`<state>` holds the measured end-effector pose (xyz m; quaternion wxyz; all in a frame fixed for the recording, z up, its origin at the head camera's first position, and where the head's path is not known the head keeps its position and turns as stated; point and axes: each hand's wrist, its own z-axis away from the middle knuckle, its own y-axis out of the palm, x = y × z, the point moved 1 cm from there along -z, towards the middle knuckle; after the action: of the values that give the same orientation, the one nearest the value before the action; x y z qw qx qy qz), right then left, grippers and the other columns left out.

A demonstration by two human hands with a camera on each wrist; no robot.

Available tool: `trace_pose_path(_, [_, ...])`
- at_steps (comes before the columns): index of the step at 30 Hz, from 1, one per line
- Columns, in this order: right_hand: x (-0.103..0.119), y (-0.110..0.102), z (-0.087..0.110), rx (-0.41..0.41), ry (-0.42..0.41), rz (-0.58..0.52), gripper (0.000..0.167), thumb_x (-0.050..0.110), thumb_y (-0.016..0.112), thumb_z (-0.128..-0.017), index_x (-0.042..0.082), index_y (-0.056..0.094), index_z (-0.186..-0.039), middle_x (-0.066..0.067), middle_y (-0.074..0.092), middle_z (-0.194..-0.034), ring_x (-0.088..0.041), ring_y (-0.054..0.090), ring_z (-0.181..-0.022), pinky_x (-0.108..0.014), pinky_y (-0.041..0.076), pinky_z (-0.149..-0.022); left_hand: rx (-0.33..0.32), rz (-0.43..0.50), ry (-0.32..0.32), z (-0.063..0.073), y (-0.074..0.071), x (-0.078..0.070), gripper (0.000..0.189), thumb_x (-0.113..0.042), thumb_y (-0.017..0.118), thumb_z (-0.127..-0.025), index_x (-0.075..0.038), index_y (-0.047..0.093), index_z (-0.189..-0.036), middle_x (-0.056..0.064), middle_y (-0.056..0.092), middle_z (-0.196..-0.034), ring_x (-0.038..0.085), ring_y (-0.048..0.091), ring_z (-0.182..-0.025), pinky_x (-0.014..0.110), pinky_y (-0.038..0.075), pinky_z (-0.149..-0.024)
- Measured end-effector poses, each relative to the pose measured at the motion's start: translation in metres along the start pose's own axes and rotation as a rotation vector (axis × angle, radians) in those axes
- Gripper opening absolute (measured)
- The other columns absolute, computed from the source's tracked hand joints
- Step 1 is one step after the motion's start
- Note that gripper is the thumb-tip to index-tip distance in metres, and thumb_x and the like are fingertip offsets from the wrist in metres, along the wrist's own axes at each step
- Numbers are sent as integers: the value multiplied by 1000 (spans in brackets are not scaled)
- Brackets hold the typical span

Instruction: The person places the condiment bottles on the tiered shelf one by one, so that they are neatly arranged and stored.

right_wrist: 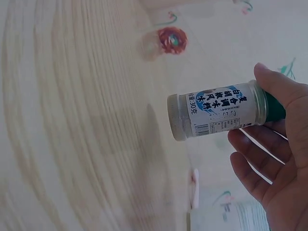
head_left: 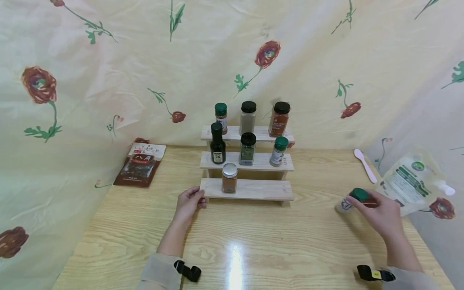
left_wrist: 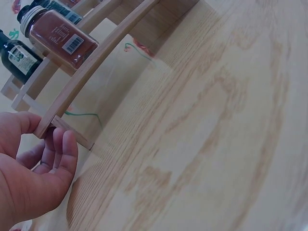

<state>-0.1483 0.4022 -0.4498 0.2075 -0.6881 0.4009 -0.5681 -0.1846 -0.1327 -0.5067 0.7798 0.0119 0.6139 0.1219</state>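
A three-step wooden rack [head_left: 261, 189] stands against the back, with seasoning bottles on each step. My left hand [head_left: 189, 203] holds the left end of its lowest step, thumb on top and fingers curled below, as the left wrist view shows [left_wrist: 41, 168]. Over the table at the right, my right hand [head_left: 382, 211] grips a seasoning bottle [right_wrist: 214, 109] by its green cap [head_left: 359, 194]. This bottle is clear with a white printed label and is tilted in the head view. On the lowest step sits a silver-capped spice jar [head_left: 229, 179], left of the middle.
The middle step holds a dark sauce bottle [head_left: 218, 145], a black-capped jar [head_left: 247, 150] and a green-capped bottle [head_left: 278, 152]. Three more containers line the top step. A brown spice packet [head_left: 139, 166] lies at left; a pale spoon [head_left: 365, 165] and white spouted pouch [head_left: 409, 183] are at right.
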Motion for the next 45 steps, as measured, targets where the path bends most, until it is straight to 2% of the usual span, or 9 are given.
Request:
trace_pose_path(3, [11, 10, -5, 2, -63, -40, 39, 30, 83, -87, 1, 72, -111, 8, 68, -85, 13, 57, -74, -5, 50, -61, -2, 5, 2, 0, 0, 0, 33, -1, 60, -100, 14, 56, -129, 5, 63, -85, 12, 62, -69, 21, 60, -63])
trace_pose_path(5, [19, 17, -9, 10, -104, -64, 35, 28, 83, -87, 2, 72, -109, 12, 68, -84, 10, 59, -75, -5, 50, -63, -3, 11, 10, 0, 0, 0, 34, -1, 60, -100, 15, 55, -129, 5, 63, -85, 12, 62, -69, 21, 60, -63])
trace_pose_path(14, [51, 48, -17, 25, -231, -141, 29, 18, 86, -83, 3, 74, -104, -1, 72, -85, 4, 62, -75, -6, 52, -66, -10, 15, -5, 0, 1, 0, 33, -2, 61, -99, 14, 56, -128, 5, 64, -85, 12, 62, -68, 21, 60, -63])
trace_pose_path(21, [75, 57, -23, 32, -311, -191, 25, 12, 86, -83, 3, 75, -103, -4, 73, -85, 2, 64, -75, -8, 54, -69, -6, 19, -6, -1, 0, 1, 33, -2, 61, -99, 14, 57, -127, 4, 64, -83, 12, 62, -68, 21, 60, -62])
trace_pose_path(31, [101, 63, -32, 42, -368, -247, 26, 7, 87, -80, 4, 75, -103, 0, 73, -86, -1, 65, -75, -10, 55, -69, 1, 15, -3, -1, 0, 2, 32, -2, 61, -99, 13, 57, -128, 4, 63, -83, 11, 62, -67, 20, 59, -62])
trace_pose_path(36, [115, 68, -34, 58, -383, -262, 29, 6, 87, -79, 4, 75, -105, -3, 73, -87, 0, 64, -76, -12, 56, -68, 0, 13, -3, -1, 0, 2, 32, -2, 61, -99, 13, 57, -128, 4, 64, -84, 11, 62, -67, 20, 59, -61])
trace_pose_path(45, [140, 84, -37, 131, -429, -271, 30, 8, 88, -80, 6, 75, -106, -2, 74, -89, -5, 64, -77, -22, 59, -69, 5, 7, -2, -2, -1, 2, 35, -3, 62, -99, 13, 56, -130, 5, 64, -86, 11, 62, -69, 19, 59, -62])
